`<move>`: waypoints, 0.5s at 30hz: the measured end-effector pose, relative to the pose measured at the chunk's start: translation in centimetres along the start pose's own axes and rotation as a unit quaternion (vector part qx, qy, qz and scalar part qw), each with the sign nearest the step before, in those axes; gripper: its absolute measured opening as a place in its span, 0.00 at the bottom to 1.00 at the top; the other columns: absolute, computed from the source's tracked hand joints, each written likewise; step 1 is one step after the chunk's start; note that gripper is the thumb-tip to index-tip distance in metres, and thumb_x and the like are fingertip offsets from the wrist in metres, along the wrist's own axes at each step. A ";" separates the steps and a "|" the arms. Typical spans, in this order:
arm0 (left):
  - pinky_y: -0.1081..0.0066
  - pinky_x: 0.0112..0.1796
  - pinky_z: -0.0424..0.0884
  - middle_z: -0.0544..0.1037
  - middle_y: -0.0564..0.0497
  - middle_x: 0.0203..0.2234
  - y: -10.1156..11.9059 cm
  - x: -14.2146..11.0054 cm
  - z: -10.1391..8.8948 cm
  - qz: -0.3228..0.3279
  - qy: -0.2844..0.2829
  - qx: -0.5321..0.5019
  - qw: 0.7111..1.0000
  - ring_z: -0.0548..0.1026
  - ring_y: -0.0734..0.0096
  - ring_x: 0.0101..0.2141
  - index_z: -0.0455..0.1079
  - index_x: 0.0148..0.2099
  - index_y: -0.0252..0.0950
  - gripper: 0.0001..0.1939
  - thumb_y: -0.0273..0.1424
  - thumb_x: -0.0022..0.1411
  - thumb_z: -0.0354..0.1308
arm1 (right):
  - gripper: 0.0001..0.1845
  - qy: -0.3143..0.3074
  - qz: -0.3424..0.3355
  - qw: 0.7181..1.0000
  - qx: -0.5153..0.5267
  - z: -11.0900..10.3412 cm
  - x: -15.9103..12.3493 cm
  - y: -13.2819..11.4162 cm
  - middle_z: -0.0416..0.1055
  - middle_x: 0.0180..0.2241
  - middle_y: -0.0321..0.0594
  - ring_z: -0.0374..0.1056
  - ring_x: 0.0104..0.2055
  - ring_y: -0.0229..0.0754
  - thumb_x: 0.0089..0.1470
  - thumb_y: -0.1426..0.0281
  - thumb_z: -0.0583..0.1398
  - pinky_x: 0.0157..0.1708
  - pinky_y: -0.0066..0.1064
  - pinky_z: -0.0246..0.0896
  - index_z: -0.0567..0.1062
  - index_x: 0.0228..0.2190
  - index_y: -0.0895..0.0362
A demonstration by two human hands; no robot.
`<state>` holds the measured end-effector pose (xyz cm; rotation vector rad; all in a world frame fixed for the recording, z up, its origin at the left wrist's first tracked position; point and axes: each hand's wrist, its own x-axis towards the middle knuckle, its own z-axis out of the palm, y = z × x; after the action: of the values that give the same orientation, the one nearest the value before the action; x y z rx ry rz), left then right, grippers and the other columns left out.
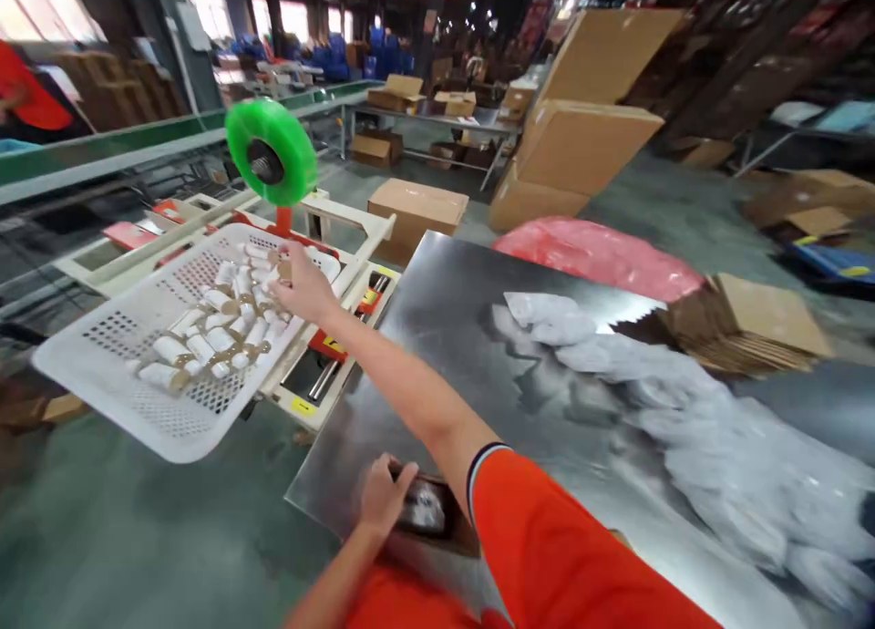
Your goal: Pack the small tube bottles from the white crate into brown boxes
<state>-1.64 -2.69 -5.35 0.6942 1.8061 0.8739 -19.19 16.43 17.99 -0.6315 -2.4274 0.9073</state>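
Right hand (301, 287) reaches into the white perforated plastic basket (102, 355), fingers closing on small white paper-wrapped rolls (205, 337). Left hand (383, 494) clenched on an open brown cardboard box (437, 520) at the steel bench's near edge. Likely pick step; transferring a roll to the box seems next.

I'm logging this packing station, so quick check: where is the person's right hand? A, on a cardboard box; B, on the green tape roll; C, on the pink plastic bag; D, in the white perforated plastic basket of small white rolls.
D: the right hand reaches into the white perforated plastic basket and rests on the small white rolls, below the green tape roll.
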 end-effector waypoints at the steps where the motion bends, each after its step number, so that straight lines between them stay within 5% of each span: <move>1: 0.56 0.56 0.72 0.84 0.37 0.42 -0.2 0.2 -0.1 0.006 -0.006 -0.023 1.000 0.80 0.51 0.47 0.69 0.38 0.41 0.16 0.49 0.60 0.54 | 0.29 0.039 -0.024 0.996 0.075 -2.0 -2.7 0.7 0.70 0.64 0.44 0.73 0.59 0.44 0.66 0.68 0.61 0.57 0.33 0.69 0.64 0.64 0.59; 3: 0.55 0.59 0.71 0.83 0.38 0.46 -0.8 0.5 -0.2 0.016 -0.020 -0.061 0.998 0.79 0.51 0.50 0.70 0.42 0.41 0.20 0.51 0.61 0.50 | 0.24 0.074 -0.014 0.972 0.224 -5.9 -10.1 2.7 0.75 0.57 0.40 0.76 0.48 0.42 0.61 0.60 0.66 0.45 0.32 0.73 0.72 0.56 0.54; 5: 0.56 0.62 0.70 0.83 0.38 0.50 -1.5 0.8 -0.5 0.025 -0.035 -0.080 0.996 0.77 0.52 0.55 0.71 0.45 0.40 0.25 0.53 0.63 0.45 | 0.23 0.057 0.095 0.941 0.319 -8.6 -19.2 5.2 0.77 0.43 0.35 0.72 0.33 0.38 0.52 0.55 0.71 0.32 0.30 0.70 0.75 0.46 0.52; 7: 0.56 0.65 0.68 0.83 0.38 0.52 -2.0 1.1 -0.7 0.042 -0.045 -0.097 0.993 0.77 0.52 0.57 0.73 0.47 0.39 0.28 0.54 0.64 0.43 | 0.24 0.028 0.229 0.909 0.348 -9.2 -28.3 7.7 0.74 0.31 0.30 0.68 0.27 0.38 0.45 0.55 0.74 0.27 0.30 0.67 0.74 0.39 0.51; 9: 0.54 0.64 0.69 0.83 0.39 0.50 -2.4 1.4 -0.8 0.050 -0.044 -0.107 0.992 0.77 0.51 0.56 0.74 0.45 0.39 0.30 0.57 0.63 0.45 | 0.20 0.008 0.316 0.903 0.291 -7.5 -35.4 9.6 0.74 0.31 0.33 0.69 0.30 0.40 0.42 0.59 0.75 0.31 0.32 0.68 0.76 0.35 0.53; 11: 0.52 0.63 0.71 0.84 0.38 0.48 -2.6 1.6 -0.8 0.045 -0.032 -0.111 0.992 0.78 0.50 0.54 0.75 0.44 0.37 0.34 0.61 0.61 0.46 | 0.14 0.010 0.325 0.927 0.185 -4.3 -39.6 10.7 0.76 0.35 0.37 0.72 0.35 0.42 0.44 0.65 0.73 0.37 0.34 0.70 0.80 0.35 0.54; 15: 0.51 0.61 0.73 0.85 0.37 0.48 -2.8 1.8 -0.5 0.045 -0.012 -0.102 0.994 0.79 0.50 0.52 0.77 0.44 0.36 0.38 0.66 0.60 0.47 | 0.14 -0.045 0.242 0.968 0.048 2.0 -40.5 11.2 0.79 0.48 0.45 0.76 0.43 0.44 0.57 0.73 0.64 0.50 0.37 0.73 0.85 0.44 0.53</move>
<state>-3.00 -3.04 -8.46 0.6554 1.6460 1.0891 14.18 0.30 -1.84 -1.2016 -2.3255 1.2583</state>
